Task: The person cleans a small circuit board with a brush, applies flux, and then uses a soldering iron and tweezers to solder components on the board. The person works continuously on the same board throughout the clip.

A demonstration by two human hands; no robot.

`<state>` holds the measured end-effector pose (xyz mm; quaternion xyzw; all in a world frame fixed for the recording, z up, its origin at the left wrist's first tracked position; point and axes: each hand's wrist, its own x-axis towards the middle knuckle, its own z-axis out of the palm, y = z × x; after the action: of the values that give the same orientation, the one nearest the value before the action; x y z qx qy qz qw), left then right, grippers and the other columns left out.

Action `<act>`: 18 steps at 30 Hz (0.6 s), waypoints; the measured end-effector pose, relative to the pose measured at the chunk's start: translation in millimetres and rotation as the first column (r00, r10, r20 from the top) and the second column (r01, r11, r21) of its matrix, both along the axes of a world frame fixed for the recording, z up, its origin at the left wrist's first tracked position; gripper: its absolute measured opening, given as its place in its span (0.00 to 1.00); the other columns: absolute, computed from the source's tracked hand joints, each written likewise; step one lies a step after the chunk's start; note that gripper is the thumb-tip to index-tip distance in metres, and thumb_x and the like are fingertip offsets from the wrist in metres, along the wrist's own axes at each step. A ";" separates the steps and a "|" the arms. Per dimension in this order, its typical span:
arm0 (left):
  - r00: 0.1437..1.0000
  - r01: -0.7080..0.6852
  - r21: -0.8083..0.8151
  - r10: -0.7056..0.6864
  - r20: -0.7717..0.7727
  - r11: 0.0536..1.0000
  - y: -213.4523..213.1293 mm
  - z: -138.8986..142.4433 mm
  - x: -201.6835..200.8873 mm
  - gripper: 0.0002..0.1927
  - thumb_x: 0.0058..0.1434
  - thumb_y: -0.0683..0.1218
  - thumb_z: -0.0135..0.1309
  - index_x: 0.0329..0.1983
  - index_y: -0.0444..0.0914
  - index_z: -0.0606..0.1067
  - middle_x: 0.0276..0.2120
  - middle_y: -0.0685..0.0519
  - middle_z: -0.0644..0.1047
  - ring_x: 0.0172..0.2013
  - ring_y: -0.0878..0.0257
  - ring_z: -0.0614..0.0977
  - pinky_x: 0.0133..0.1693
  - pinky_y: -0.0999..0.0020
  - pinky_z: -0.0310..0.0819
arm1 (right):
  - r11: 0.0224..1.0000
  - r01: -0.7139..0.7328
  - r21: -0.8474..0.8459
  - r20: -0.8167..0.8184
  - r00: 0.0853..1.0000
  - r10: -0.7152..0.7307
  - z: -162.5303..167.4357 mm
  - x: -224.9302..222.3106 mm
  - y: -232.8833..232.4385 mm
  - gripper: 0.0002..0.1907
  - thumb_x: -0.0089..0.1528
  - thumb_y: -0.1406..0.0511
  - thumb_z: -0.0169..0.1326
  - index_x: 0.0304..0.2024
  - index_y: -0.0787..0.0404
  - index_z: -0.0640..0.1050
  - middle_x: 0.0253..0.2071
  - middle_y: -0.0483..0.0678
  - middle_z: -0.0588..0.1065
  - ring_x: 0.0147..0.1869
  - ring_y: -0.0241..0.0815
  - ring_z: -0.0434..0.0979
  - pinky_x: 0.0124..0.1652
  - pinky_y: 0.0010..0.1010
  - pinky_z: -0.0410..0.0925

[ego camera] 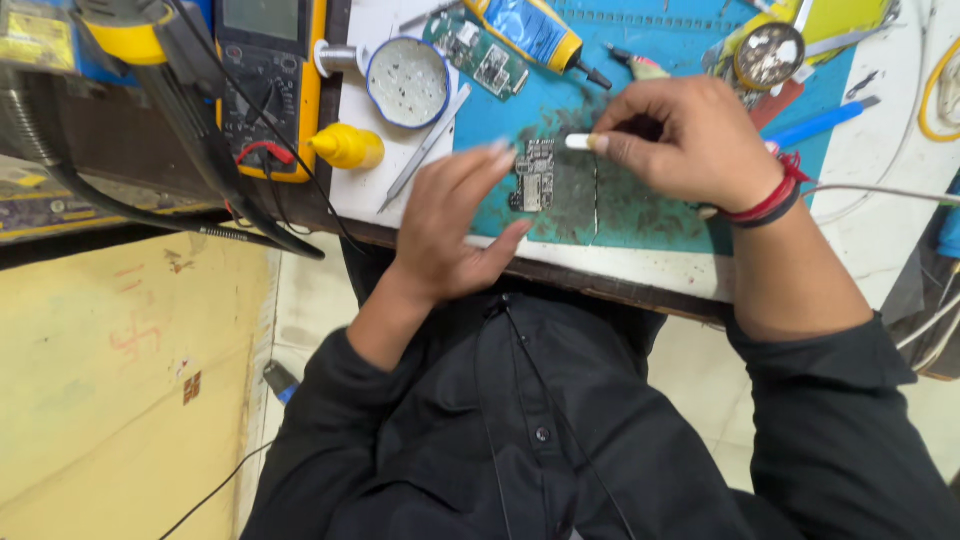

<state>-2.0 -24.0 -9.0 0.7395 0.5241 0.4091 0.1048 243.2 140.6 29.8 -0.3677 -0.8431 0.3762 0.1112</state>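
The circuit board [536, 175] lies on the teal mat [640, 215] between the hands: left hand [455, 225] open, fingertips steadying it; right hand [685, 140] pinching a white stick [580, 142] just above it.

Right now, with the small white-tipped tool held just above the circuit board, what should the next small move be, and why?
Probably lower the white tool tip onto the top edge of the circuit board. The right hand pinches the tool with its tip just above and right of the board, seemingly not yet touching. The left hand steadies the board on the blue work mat, so it looks braced for contact.
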 end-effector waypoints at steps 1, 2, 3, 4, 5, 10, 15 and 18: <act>0.995 -0.097 0.098 0.094 0.037 0.991 -6.8 -2.2 -2.1 0.31 0.63 0.47 0.68 0.65 0.42 0.66 0.54 0.47 0.73 0.55 0.55 0.74 0.58 0.61 0.69 | 1.000 -0.007 0.013 -0.001 1.000 0.007 -0.7 0.5 1.4 0.07 0.62 0.62 0.64 0.40 0.58 0.84 0.30 0.47 0.80 0.30 0.42 0.80 0.33 0.31 0.69; 0.980 -0.195 0.180 0.182 0.087 0.964 -13.6 -4.0 -4.7 0.28 0.60 0.46 0.69 0.60 0.43 0.69 0.48 0.49 0.72 0.52 0.57 0.74 0.55 0.61 0.71 | 1.000 -0.014 0.018 0.001 1.000 0.014 -1.3 1.5 1.9 0.08 0.62 0.62 0.64 0.40 0.58 0.84 0.30 0.47 0.80 0.30 0.42 0.80 0.33 0.31 0.69; 0.947 -0.319 0.263 0.297 0.119 0.911 -19.3 -5.4 -10.1 0.26 0.62 0.45 0.65 0.59 0.43 0.66 0.49 0.49 0.69 0.54 0.57 0.72 0.55 0.60 0.68 | 1.000 -0.021 0.015 0.005 1.000 0.020 -2.0 1.4 1.2 0.08 0.63 0.61 0.64 0.40 0.58 0.84 0.30 0.47 0.80 0.30 0.42 0.79 0.33 0.31 0.69; 0.901 -0.434 0.338 0.403 0.161 0.835 -23.8 -6.5 -15.8 0.25 0.63 0.44 0.62 0.58 0.43 0.63 0.51 0.49 0.67 0.56 0.56 0.70 0.55 0.58 0.66 | 1.000 -0.020 0.017 -0.006 1.000 0.020 -2.6 1.7 0.4 0.08 0.63 0.61 0.64 0.40 0.58 0.84 0.30 0.47 0.80 0.31 0.41 0.80 0.33 0.31 0.69; 0.866 -0.491 0.281 0.426 0.263 0.825 -25.7 -7.5 -23.3 0.28 0.66 0.45 0.62 0.64 0.42 0.61 0.57 0.51 0.65 0.57 0.59 0.70 0.55 0.63 0.67 | 1.000 -0.017 0.021 -0.018 1.000 0.018 -3.1 1.5 -0.2 0.08 0.63 0.61 0.64 0.41 0.58 0.84 0.31 0.47 0.80 0.31 0.41 0.80 0.33 0.30 0.69; 0.811 -0.564 -0.040 0.562 0.162 0.825 -20.7 -4.7 -51.9 0.29 0.73 0.45 0.64 0.68 0.33 0.63 0.65 0.46 0.67 0.63 0.54 0.72 0.63 0.62 0.68 | 1.000 0.000 0.023 -0.025 1.000 0.000 -5.2 0.6 -1.0 0.08 0.63 0.61 0.64 0.41 0.58 0.84 0.31 0.46 0.80 0.30 0.39 0.79 0.32 0.30 0.69; 0.826 -0.540 -0.068 0.544 0.149 0.839 -7.7 11.3 -53.7 0.22 0.74 0.47 0.64 0.65 0.33 0.73 0.65 0.43 0.74 0.63 0.51 0.76 0.64 0.61 0.72 | 1.000 0.018 0.006 -0.035 0.999 -0.018 -5.8 -0.1 -1.5 0.08 0.64 0.61 0.64 0.40 0.58 0.84 0.31 0.46 0.80 0.31 0.39 0.80 0.33 0.29 0.69; 0.913 -0.379 0.077 0.387 -0.128 0.922 -8.2 27.3 -48.6 0.23 0.70 0.45 0.67 0.62 0.35 0.72 0.57 0.46 0.76 0.61 0.51 0.75 0.69 0.54 0.66 | 0.999 -0.001 0.046 -0.058 0.998 0.004 -5.8 0.9 -1.2 0.09 0.65 0.60 0.65 0.41 0.58 0.84 0.31 0.46 0.80 0.33 0.39 0.81 0.34 0.29 0.70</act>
<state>-50.6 -32.2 18.3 0.6518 0.6544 0.3817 -0.0330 244.1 139.4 23.9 -0.3529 -0.8484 0.3674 0.1437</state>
